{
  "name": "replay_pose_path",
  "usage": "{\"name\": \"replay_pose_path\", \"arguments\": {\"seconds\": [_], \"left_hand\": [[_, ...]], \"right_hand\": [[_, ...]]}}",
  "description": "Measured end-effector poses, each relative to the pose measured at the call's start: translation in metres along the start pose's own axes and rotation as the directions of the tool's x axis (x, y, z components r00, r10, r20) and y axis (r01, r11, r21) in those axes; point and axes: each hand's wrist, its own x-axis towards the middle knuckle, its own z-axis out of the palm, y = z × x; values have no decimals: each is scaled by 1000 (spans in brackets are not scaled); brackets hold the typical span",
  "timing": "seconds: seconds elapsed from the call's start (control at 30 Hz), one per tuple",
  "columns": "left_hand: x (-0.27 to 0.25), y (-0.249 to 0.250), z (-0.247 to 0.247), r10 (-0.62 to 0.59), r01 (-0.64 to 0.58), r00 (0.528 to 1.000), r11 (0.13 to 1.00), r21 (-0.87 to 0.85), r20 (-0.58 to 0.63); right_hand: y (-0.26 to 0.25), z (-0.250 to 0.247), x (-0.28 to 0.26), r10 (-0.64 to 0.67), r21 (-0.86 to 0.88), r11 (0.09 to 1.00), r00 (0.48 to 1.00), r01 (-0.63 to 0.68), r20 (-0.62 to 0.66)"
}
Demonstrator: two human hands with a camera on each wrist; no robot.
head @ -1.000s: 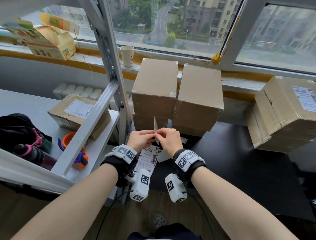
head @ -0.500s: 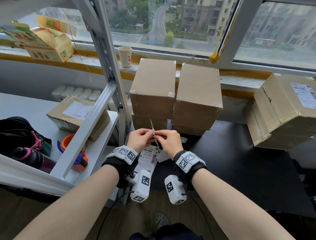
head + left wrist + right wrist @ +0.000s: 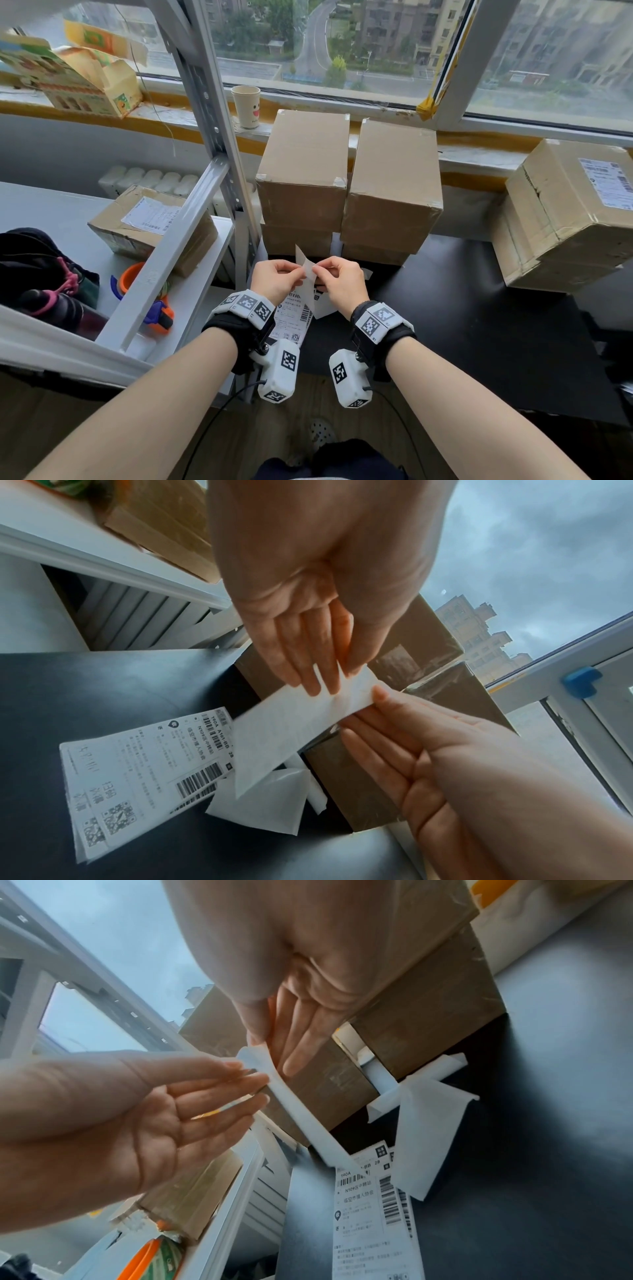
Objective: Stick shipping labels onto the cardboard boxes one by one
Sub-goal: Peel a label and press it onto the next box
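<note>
While my left grip (image 3: 279, 279) and right grip (image 3: 339, 281) pinch one label (image 3: 306, 265) above the black counter (image 3: 479, 308), the left wrist view alone shows crumpled backing paper (image 3: 263, 799) at 6 o'clock of it.

- Both forearms are bare; no sleeves reach the wrists.
- The left hand (image 3: 278, 279) has a black wrist strap (image 3: 236, 334) behind it, topped by a white curved plate printed with black square fiducial markers.
- The right hand (image 3: 342, 281) wears a matching black strap (image 3: 383, 339) with a marker plate.
- Under each wrist hangs a white camera housing (image 3: 279, 371) bearing square markers; a thin black cable trails from each.
- Dark clothing shows at the near edge, with a perforated shoe (image 3: 320, 433) on the wooden floor.
</note>
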Motion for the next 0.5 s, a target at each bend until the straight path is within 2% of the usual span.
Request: {"name": "replay_pose_path", "arguments": {"seconds": [0.1, 0.23, 0.5], "left_hand": [[-2, -7, -1, -34, 34, 998, 999, -1, -43], [-5, -19, -6, -142, 138, 989, 985, -101, -40], [4, -53, -16, -332, 295, 936, 922, -253, -117]], "right_hand": [[6, -2, -2, 95, 117, 989, 995, -93, -11], [19, -10, -2, 199, 224, 957, 979, -186, -39], [44, -35, 4, 301, 240, 937, 936, -254, -182]]}}
